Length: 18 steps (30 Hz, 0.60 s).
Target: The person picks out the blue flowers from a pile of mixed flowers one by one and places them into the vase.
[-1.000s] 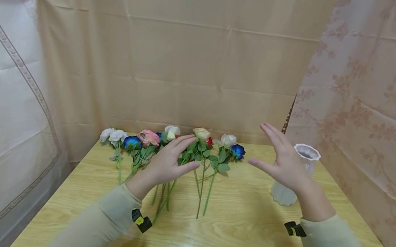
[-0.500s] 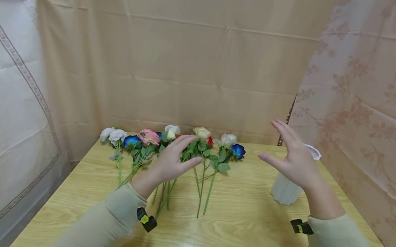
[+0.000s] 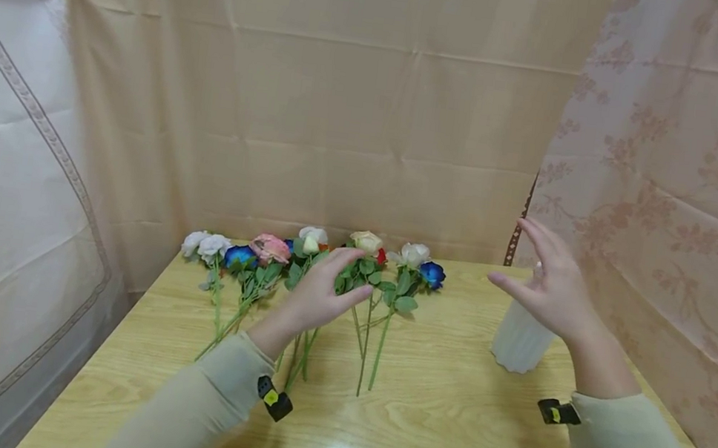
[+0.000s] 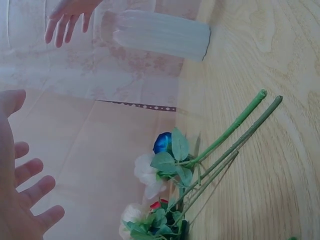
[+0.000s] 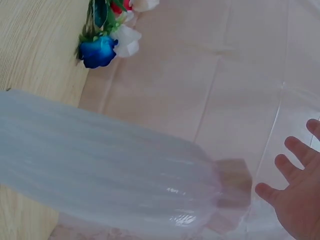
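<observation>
My left hand (image 3: 323,294) hovers above the artificial flowers with its fingers spread, touching nothing that I can see. Behind and beside it lie a pink flower (image 3: 270,249), a cream rose (image 3: 366,242) and a blue rose (image 3: 431,275). My right hand (image 3: 555,293) is raised in front of a white ribbed vase (image 3: 519,341) and hides most of its mouth in the head view. In the right wrist view the fingers (image 5: 287,167) stand apart from the rim of the vase (image 5: 100,160). Nothing is held in either hand.
More flowers, among them white ones (image 3: 213,247) and a blue one (image 3: 239,257), lie at the back left, stems toward me. The wooden table (image 3: 441,428) meets a beige curtain (image 3: 373,106) behind and a floral curtain (image 3: 689,220) on the right.
My right hand has shifted to the right and now covers the vase's mouth. The left hand has drifted slightly right. Flowers and vase stay where they were.
</observation>
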Tool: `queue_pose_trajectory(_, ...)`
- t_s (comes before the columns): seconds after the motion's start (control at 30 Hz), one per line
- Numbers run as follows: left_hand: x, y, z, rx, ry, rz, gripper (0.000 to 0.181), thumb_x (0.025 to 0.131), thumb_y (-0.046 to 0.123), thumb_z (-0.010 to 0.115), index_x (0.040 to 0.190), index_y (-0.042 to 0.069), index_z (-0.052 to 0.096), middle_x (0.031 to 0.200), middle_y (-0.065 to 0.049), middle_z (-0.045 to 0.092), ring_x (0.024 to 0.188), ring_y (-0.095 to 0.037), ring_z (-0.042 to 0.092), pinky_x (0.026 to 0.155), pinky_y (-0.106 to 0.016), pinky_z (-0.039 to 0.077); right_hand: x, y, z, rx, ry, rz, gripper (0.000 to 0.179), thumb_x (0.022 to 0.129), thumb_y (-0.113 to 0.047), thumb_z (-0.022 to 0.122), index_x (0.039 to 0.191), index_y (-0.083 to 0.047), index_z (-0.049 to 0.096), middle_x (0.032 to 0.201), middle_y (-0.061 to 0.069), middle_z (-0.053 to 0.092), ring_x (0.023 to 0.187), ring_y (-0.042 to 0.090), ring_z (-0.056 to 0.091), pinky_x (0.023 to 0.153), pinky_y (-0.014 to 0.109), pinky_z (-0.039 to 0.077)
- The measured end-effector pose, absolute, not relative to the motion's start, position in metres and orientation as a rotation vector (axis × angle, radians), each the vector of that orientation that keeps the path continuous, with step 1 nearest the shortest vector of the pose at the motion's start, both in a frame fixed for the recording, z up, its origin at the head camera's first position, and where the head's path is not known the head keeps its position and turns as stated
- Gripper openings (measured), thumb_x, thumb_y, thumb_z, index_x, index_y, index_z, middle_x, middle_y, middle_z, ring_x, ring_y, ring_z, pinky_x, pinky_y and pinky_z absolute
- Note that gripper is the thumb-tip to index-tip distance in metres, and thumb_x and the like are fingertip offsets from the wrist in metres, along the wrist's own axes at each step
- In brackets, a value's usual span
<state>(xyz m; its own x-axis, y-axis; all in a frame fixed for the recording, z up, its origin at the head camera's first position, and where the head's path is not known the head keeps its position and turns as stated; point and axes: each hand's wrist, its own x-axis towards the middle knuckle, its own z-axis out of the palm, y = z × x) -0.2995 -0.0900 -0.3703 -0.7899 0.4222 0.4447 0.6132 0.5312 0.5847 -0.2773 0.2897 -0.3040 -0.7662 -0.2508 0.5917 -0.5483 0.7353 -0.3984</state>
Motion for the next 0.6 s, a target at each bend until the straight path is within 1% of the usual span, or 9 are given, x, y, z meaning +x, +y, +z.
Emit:
queue_pose_trajectory(0.1, -0.301, -0.087, -0.372, -0.885, -2.512, -1.108, 0.065, 0.099, 0.055, 0.061, 0.154, 0.026, 0.043, 0.156, 0.002, 0.042, 0.141, -0.024, 0.041, 0.11, -0.056, 0.038, -0.279, 0.297, -0.307, 0.577, -2.413, 0.779, 0.093, 0.086, -0.035, 0.083, 0.161, -0.016, 0.031, 0.164, 0.014, 0.029, 0.149, 0.042, 0.023, 0.114, 0.069, 0.018)
queue_pose_trajectory(0.13, -0.301, -0.086, -0.373, -0.889, -2.502, -1.109, 0.065, 0.099, 0.053, 0.062, 0.154, 0.025, 0.044, 0.155, 0.0, 0.043, 0.141, -0.024, 0.042, 0.11, -0.056, 0.038, -0.28, 0.299, -0.308, 0.572, -2.408, 0.781, 0.092, 0.087, -0.034, 0.083, 0.161, -0.016, 0.031, 0.164, 0.014, 0.029, 0.149, 0.041, 0.023, 0.114, 0.069, 0.017)
queue_pose_trajectory(0.3, -0.303, -0.082, -0.379, -0.892, -2.478, -1.121, 0.061, 0.099, 0.044, 0.066, 0.153, 0.025, 0.046, 0.152, -0.002, 0.047, 0.138, -0.022, 0.045, 0.108, -0.055, 0.04, -0.281, 0.306, -0.313, 0.53, -2.405, 0.827, 0.092, 0.088, -0.033, 0.082, 0.162, -0.018, 0.03, 0.164, 0.014, 0.027, 0.149, 0.042, 0.023, 0.112, 0.072, 0.017)
queue_pose_trajectory(0.33, -0.303, -0.081, -0.38, -0.891, -2.471, -1.128, 0.06, 0.099, 0.041, 0.068, 0.152, 0.024, 0.046, 0.151, -0.002, 0.048, 0.137, -0.021, 0.045, 0.108, -0.055, 0.04, -0.281, 0.307, -0.313, 0.517, -2.408, 0.837, 0.093, 0.088, -0.033, 0.082, 0.162, -0.018, 0.029, 0.165, 0.014, 0.027, 0.149, 0.043, 0.023, 0.112, 0.073, 0.017)
queue_pose_trajectory(0.4, -0.303, -0.08, -0.381, -0.891, -2.465, -1.138, 0.059, 0.099, 0.041, 0.068, 0.152, 0.024, 0.047, 0.151, -0.001, 0.048, 0.137, -0.021, 0.045, 0.108, -0.055, 0.04, -0.281, 0.31, -0.313, 0.487, -2.418, 0.858, 0.094, 0.087, -0.033, 0.082, 0.162, -0.018, 0.028, 0.165, 0.014, 0.026, 0.148, 0.044, 0.023, 0.111, 0.074, 0.018)
queue_pose_trajectory(0.43, -0.304, -0.079, -0.381, -0.892, -2.461, -1.143, 0.06, 0.099, 0.041, 0.068, 0.152, 0.024, 0.047, 0.152, -0.001, 0.048, 0.138, -0.021, 0.045, 0.108, -0.054, 0.04, -0.281, 0.312, -0.313, 0.474, -2.422, 0.871, 0.095, 0.087, -0.032, 0.082, 0.163, -0.019, 0.027, 0.165, 0.014, 0.026, 0.147, 0.045, 0.024, 0.11, 0.075, 0.019)
queue_pose_trajectory(0.5, -0.304, -0.078, -0.382, -0.894, -2.456, -1.153, 0.06, 0.099, 0.04, 0.067, 0.152, 0.023, 0.047, 0.152, 0.0, 0.047, 0.138, -0.021, 0.045, 0.108, -0.054, 0.04, -0.281, 0.315, -0.314, 0.446, -2.432, 0.9, 0.096, 0.087, -0.032, 0.083, 0.163, -0.02, 0.025, 0.165, 0.014, 0.025, 0.141, 0.049, 0.035, 0.108, 0.075, 0.023)
queue_pose_trajectory(0.6, -0.306, -0.075, -0.383, -0.903, -2.454, -1.161, 0.06, 0.099, 0.043, 0.066, 0.153, 0.023, 0.046, 0.152, -0.001, 0.046, 0.138, -0.023, 0.045, 0.107, -0.055, 0.041, -0.282, 0.319, -0.315, 0.403, -2.446, 0.932, 0.098, 0.087, -0.033, 0.083, 0.164, -0.023, 0.022, 0.165, 0.015, 0.023, 0.139, 0.052, 0.036, 0.107, 0.076, 0.024)
